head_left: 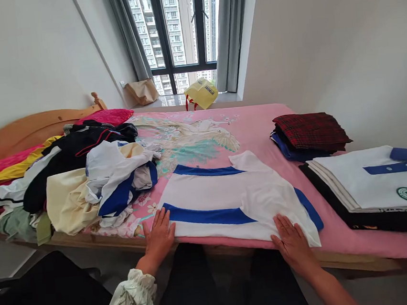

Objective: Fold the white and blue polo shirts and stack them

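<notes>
A white knitted-looking shirt with royal-blue side panels lies spread on the near part of the bed, over the pink sheet with floral print. Two blue bands run along its length, one at the far side and one near the person. The white middle looks quite smooth, while the right end shows soft wrinkles, and a blue piece edges it there.

The person's left hand is at the near left corner, palm down, partly on the shirt and partly on the sheet. Its grip is wide, the fingers stretched forward. The right hand lies flat on the near right part, also with a wide grip that encloses nothing. Both arms reach forward; the left forearm wears a pale leaf-patterned sleeve.

To the left is a loose heap of mixed clothes. To the right are a folded red-and-black plaid cloth and a folded white polo shirt with blue collar, each on top of a stack.
</notes>
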